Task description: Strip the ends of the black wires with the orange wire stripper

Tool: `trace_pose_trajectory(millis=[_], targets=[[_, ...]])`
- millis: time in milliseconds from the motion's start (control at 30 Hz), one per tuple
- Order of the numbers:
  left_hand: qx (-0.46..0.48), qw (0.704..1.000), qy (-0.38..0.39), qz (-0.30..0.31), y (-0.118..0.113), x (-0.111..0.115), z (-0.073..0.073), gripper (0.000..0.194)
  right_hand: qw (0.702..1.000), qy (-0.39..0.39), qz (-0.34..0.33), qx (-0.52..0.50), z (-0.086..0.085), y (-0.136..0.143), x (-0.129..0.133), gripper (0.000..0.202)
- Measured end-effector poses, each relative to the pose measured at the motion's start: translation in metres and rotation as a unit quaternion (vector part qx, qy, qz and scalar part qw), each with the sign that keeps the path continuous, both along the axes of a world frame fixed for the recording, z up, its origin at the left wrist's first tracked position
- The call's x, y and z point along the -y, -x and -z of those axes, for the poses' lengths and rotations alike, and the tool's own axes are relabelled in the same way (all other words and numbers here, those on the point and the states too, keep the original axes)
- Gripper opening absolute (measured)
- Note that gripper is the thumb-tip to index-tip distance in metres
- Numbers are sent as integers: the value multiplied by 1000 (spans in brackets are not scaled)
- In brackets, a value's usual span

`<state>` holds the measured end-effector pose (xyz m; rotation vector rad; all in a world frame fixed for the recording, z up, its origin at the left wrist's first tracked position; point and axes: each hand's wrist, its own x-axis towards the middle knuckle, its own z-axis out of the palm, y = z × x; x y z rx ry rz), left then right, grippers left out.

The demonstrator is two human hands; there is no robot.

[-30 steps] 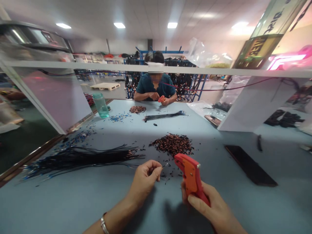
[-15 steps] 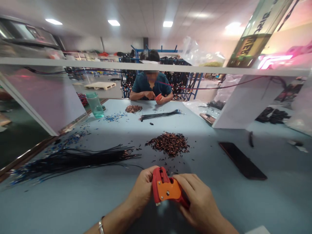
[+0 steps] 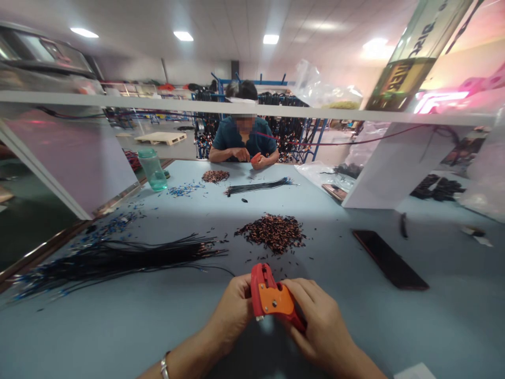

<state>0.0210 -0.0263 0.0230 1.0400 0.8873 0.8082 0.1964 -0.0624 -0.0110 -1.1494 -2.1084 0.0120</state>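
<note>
Near edge: silver bracelet (image 3: 164,365) circling the left wrist. Right hand (image 3: 317,321) grasping a red-and-orange hand tool (image 3: 276,300), fingers wrapping its handles. Tool sitting above the table (image 3: 98,326), low and central, nose angling up-left. Left hand (image 3: 234,310) curling in against the tool's head, fingertips hiding behind it; cannot tell whether they are pinching anything.

Just left: a thick bundle of black wires (image 3: 134,258) lying crosswise, blue-tipped ends pointing left, copper-coloured ends right. One wire is straying from it towards the left hand; its far end is not showing.

Just beyond the tool: a heap of small black and copper-coloured bits (image 3: 272,233), strays scattering round it. Phone (image 3: 390,259) lying flat off to the right. Blue bits (image 3: 118,226) strewing the left side.

Progress: heap and bundle are suggesting, in my judgement, that much is already done. A piece seems to be in hand at the tool, its outcome not showing. How many wires are remaining, and whether the bundle is holding finished or unfinished ones, I cannot tell.

Farther: a thinner wire bundle (image 3: 258,186), a smaller heap of bits (image 3: 215,176), a green bottle (image 3: 152,169) standing at the left edge. Across the table a co-worker (image 3: 244,139) is sitting, holding a red tool (image 3: 256,159).
</note>
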Motion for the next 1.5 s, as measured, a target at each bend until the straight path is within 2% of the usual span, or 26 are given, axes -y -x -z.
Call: trace_pose_trajectory(millis=[467, 767, 933, 1167, 1300, 1400, 1467, 1500], targets=[[-4, 999, -32, -5, 1, -1, 1, 11, 1000, -10, 6, 26, 0, 0, -2, 26], [-6, 998, -67, 12, 4, -5, 8, 47, 998, 65, -16, 21, -2, -2, -2, 14], [-6, 996, -83, 24, 5, -6, 10, 64, 996, 80, -30, 18, -4, -4, -2, 12], [-38, 994, -102, 25, 6, -9, 11, 54, 995, 100, -5, 7, -1, 0, -4, 10], [-77, 993, -89, -21, 10, -13, 11, 38, 991, 112, -2, -68, -11, -1, -6, 18], [-101, 988, -88, -74, 14, -17, 10, 27, 969, 178, -8, -172, -22, -5, -6, 19], [-99, 986, -97, -91, 15, -19, 10, 27, 926, 261, -37, -270, -25, -8, -4, 21], [-98, 986, -97, -95, 16, -19, 10, 29, 891, 303, -60, -333, -25, -9, -4, 24]])
